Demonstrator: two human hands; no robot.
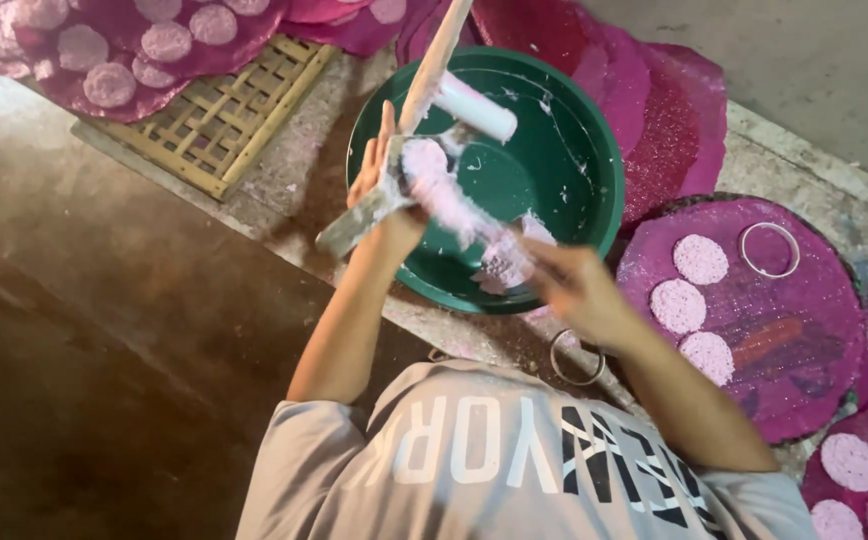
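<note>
My left hand (378,178) grips a wooden lever tool (432,62) with a white roller (481,107) and a grey flat end, held over a green basin (606,170). A smear of pale pink dough (446,192) clings to the tool and stretches down to the right. There my right hand (576,288), blurred by motion, pinches the dough's lower end at the basin's near rim. White and pink residue streaks the inside of the basin.
Round magenta mats (804,330) with pale pink dough discs (700,259) lie to the right and at the top left. A metal ring (769,250) rests on one mat, another ring (578,357) by my right wrist. A bamboo lattice (222,112) lies left of the basin.
</note>
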